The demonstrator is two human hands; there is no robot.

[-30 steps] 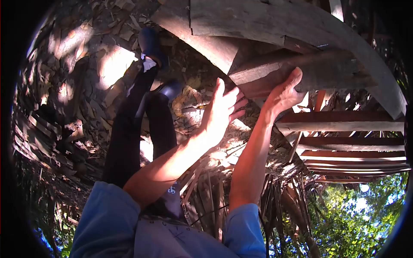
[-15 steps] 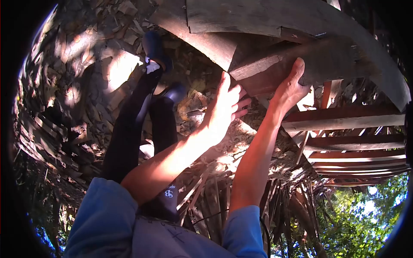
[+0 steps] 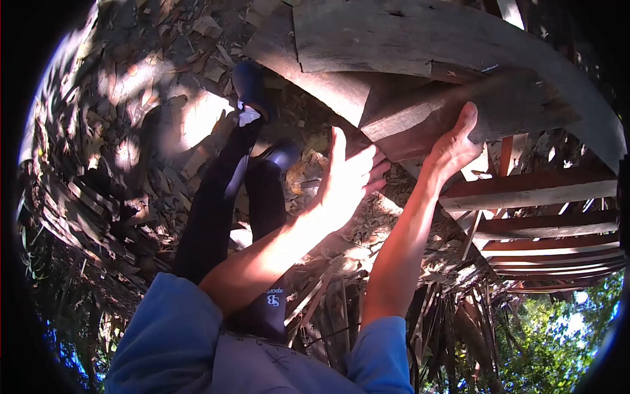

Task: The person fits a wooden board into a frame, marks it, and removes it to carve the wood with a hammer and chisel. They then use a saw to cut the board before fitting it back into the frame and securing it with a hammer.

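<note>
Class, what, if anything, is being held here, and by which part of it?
The right hand seems to hold the wooden plank by its near edge, fingers hidden. Whether the left hand touches the plank cannot be told.

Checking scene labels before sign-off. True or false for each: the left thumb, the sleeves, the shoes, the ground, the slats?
1. The thumb of the left hand stands apart from its fingers. True.
2. Both sleeves are red. False: the sleeves are blue.
3. Both shoes are dark. True.
4. The ground is smooth, bare tile. False: the ground is strewn with dry leaves and scraps.
5. Several wooden slats run in a row, nearer the right hand than the left. True.
</note>
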